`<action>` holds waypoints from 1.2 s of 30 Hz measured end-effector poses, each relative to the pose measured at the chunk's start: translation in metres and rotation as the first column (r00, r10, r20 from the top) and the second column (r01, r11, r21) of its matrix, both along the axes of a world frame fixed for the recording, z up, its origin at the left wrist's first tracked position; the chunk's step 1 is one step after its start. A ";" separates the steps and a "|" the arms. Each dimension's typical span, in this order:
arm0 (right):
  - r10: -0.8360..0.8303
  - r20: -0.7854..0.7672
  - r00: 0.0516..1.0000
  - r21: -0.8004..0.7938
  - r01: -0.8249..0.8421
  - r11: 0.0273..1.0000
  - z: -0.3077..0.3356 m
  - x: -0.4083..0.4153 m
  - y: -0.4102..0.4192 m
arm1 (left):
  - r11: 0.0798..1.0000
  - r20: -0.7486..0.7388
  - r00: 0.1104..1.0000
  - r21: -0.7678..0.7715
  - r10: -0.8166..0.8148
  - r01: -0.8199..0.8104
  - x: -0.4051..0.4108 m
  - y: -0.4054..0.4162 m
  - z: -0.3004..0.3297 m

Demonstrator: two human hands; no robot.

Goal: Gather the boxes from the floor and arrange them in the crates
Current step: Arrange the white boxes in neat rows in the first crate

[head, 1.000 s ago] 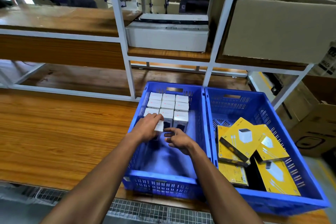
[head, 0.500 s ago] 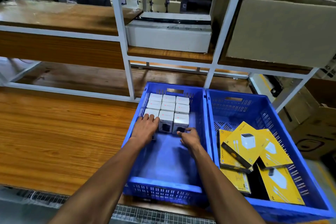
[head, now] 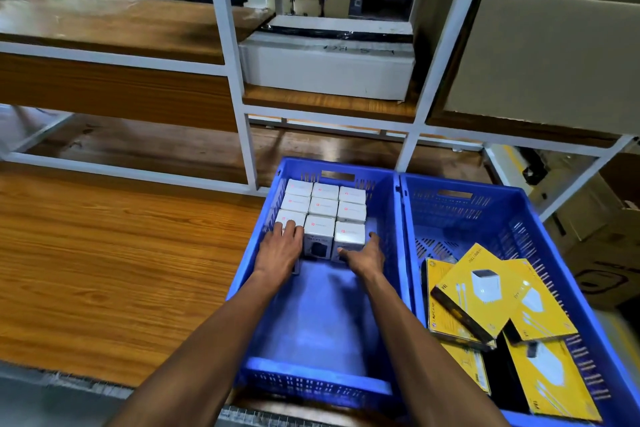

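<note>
Two blue crates stand side by side on the wooden shelf. The left crate (head: 388, 253) holds several small white boxes (head: 323, 206) packed in rows at its far end. My left hand (head: 280, 250) lies flat with straight fingers on the front-left white box. My right hand (head: 363, 255) touches the front-right white box (head: 349, 236), thumb against its front face and fingers along its right side. The right crate (head: 540, 243) contains several flat yellow boxes (head: 485, 291) lying loosely overlapped.
A white metal rack (head: 239, 90) rises behind the crates, with a white carton (head: 325, 69) and a large brown carton (head: 543, 59) on its shelves. Cardboard boxes (head: 609, 246) sit on the floor at the right. The wooden shelf surface (head: 114, 260) stretches to the left.
Both hands moved forward to the front row of white boxes. My right hand went from the crate floor to the right side of the front-right box; the left settled flat on the front-left box.
</note>
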State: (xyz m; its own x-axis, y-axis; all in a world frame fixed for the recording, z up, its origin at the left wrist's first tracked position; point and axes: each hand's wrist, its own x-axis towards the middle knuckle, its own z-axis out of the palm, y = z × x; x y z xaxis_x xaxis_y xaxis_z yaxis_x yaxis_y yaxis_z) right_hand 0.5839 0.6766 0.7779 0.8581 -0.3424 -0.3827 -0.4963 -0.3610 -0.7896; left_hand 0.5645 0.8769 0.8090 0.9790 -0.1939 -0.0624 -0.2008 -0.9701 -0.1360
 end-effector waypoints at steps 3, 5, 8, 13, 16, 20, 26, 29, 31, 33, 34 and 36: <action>0.014 -0.004 1.000 0.009 -0.014 1.000 -0.008 0.008 0.002 | 1.000 0.017 1.000 -0.014 0.003 -0.002 0.002 -0.002 -0.002; 0.020 -0.014 1.000 -0.003 -0.020 1.000 -0.011 0.011 0.004 | 1.000 0.014 1.000 -0.016 0.002 -0.002 0.002 -0.001 -0.004; 0.036 0.016 0.999 -0.035 -0.036 0.999 -0.007 0.012 0.006 | 1.000 0.013 1.000 -0.020 -0.007 0.007 0.004 0.000 -0.006; 0.018 0.068 0.998 -0.023 -0.017 1.000 -0.009 0.011 0.011 | 1.000 0.013 1.000 -0.021 0.010 -0.010 0.005 0.000 -0.006; -0.018 0.109 0.994 -0.010 0.020 1.000 -0.015 0.006 0.015 | 1.000 0.025 1.000 -0.031 -0.002 0.003 0.005 -0.001 -0.007; -0.056 0.136 0.989 0.021 0.054 0.998 -0.019 0.002 0.016 | 1.000 0.031 0.999 -0.023 0.016 -0.016 0.008 0.001 -0.016; -0.009 0.112 0.994 0.051 0.003 0.999 -0.021 0.011 0.011 | 0.999 0.031 0.999 0.000 0.036 -0.036 0.012 0.001 -0.019; -0.012 0.097 0.995 0.033 0.009 0.999 -0.026 0.014 0.011 | 0.999 0.038 0.999 0.005 0.032 -0.032 0.012 0.001 -0.022; -0.008 0.097 0.995 -0.014 0.010 1.000 -0.025 0.017 0.010 | 0.999 0.048 0.999 0.018 0.026 -0.027 0.013 0.002 -0.023; 0.003 0.108 0.994 -0.028 0.000 1.000 -0.020 0.019 0.010 | 0.999 0.064 0.998 0.030 0.010 -0.012 0.014 0.001 -0.025; 0.005 0.126 0.992 -0.012 -0.003 1.000 -0.018 0.020 0.010 | 0.999 0.064 0.998 0.039 0.003 -0.005 0.015 0.001 -0.025; 0.009 0.159 0.987 0.017 -0.012 1.000 -0.017 0.024 0.010 | 0.998 0.061 0.998 0.063 -0.004 0.000 0.016 0.000 -0.027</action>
